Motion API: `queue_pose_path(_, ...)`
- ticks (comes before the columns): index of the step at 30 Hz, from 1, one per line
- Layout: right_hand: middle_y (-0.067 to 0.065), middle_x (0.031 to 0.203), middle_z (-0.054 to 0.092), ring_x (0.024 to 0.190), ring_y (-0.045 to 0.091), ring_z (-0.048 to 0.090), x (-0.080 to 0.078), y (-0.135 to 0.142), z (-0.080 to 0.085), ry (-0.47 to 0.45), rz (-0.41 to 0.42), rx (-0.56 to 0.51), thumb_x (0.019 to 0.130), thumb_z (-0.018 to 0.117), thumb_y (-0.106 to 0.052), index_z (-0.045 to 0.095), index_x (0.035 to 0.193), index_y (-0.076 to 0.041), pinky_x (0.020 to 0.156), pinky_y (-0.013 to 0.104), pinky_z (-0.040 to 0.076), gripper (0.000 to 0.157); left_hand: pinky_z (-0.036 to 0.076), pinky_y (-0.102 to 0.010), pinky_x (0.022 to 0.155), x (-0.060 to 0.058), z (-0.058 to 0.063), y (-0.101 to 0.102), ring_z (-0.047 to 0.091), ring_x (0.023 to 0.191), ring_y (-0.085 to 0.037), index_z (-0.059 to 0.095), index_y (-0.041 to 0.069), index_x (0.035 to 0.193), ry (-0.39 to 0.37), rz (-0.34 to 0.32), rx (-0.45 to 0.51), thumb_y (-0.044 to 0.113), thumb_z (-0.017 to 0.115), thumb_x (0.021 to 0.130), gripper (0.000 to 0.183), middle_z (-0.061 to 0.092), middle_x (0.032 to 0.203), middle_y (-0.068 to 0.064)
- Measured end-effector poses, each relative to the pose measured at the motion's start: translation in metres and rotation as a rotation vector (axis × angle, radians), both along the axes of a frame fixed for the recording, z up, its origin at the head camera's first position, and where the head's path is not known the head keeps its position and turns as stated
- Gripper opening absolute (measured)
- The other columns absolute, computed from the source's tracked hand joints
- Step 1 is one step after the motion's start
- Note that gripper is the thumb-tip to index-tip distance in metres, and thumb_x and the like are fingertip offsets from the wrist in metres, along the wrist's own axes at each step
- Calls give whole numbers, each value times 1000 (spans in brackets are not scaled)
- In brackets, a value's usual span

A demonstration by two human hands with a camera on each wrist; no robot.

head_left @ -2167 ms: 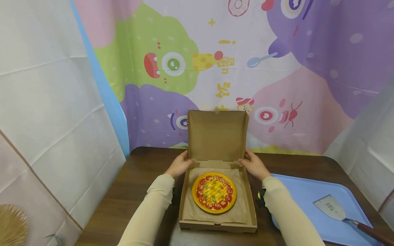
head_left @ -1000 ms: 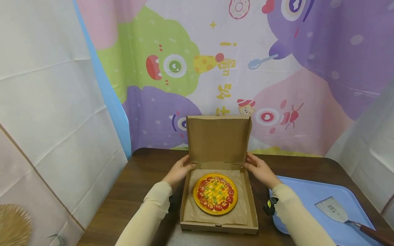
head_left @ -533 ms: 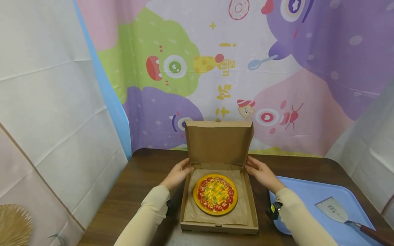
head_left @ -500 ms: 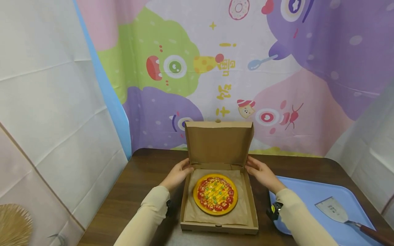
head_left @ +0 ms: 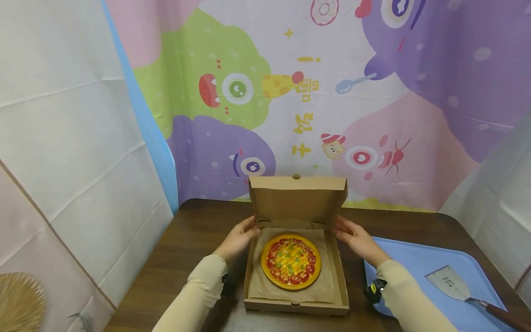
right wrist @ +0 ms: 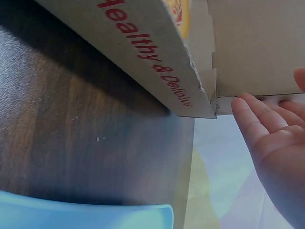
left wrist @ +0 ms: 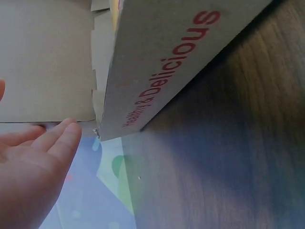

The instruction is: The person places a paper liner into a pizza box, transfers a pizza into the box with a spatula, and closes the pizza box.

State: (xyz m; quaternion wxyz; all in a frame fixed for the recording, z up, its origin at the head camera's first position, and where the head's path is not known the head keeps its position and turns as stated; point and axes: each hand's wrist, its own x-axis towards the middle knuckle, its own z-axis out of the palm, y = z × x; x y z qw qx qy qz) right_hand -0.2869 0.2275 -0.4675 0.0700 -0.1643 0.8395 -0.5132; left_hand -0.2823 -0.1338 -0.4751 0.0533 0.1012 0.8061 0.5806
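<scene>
A brown cardboard pizza box (head_left: 296,306) stands on the table with its lid (head_left: 296,203) raised and leaning forward over the back. Inside, a toy-like pizza (head_left: 291,261) with a yellow rim lies on brown paper (head_left: 259,288). My left hand (head_left: 237,240) is at the lid's left side near the hinge; in the left wrist view its extended fingers (left wrist: 64,138) rest against the lid's side flap. Mirroring it, my right hand (head_left: 357,240) has its straight fingers (right wrist: 252,114) at the lid's right flap. Each thumb stays apart from the fingers.
To the right of the box is a blue tray (head_left: 410,251) with a wooden-handled metal spatula (head_left: 450,282) on it. The dark wooden table (head_left: 195,221) ends at a cartoon-printed curtain (head_left: 215,152). A straw-coloured round object (head_left: 20,299) shows at the lower left.
The lid has tilted forward from nearly upright, its top edge coming lower and its front flap showing more. Both hands moved slightly with it; pizza, tray and spatula stayed put.
</scene>
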Motion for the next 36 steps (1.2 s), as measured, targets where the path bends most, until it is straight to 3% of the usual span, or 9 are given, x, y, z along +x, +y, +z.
queue_pose_path(13,31,142,48,130,45,49,13,3,-1,18,-25,82,101,51,-17,27,148,13,106,55,41,60,35,-55,112,10,-3,-4,43,136,-42,30,-10,148,-2,-5,-16,15,52,100,58,41,148,-30)
queue_pose_path(18,30,137,53,126,45,52,17,4,-3,52,-30,112,102,52,-19,41,141,12,103,55,44,51,34,-54,113,13,-7,-6,43,136,-41,30,-12,147,-6,2,-31,17,52,100,60,42,147,-30)
queue_pose_path(22,26,132,58,121,42,56,18,7,-6,59,-28,129,102,51,-20,53,134,7,99,53,47,42,36,-54,111,13,-10,-7,45,134,-42,38,-12,143,9,-2,-61,19,51,100,54,46,144,-31)
queue_pose_path(28,25,136,56,127,44,51,20,8,-10,6,-32,84,102,51,-26,53,136,4,103,57,43,46,38,-55,109,15,-15,-11,50,128,-43,49,-10,135,31,-57,-40,12,46,102,40,54,136,-30)
queue_pose_path(36,25,128,62,122,37,53,22,8,-15,30,-45,87,98,49,-9,57,129,7,100,50,45,36,37,-56,109,18,-18,-11,48,131,-40,51,-8,134,46,-72,-24,11,44,102,38,56,136,-26)
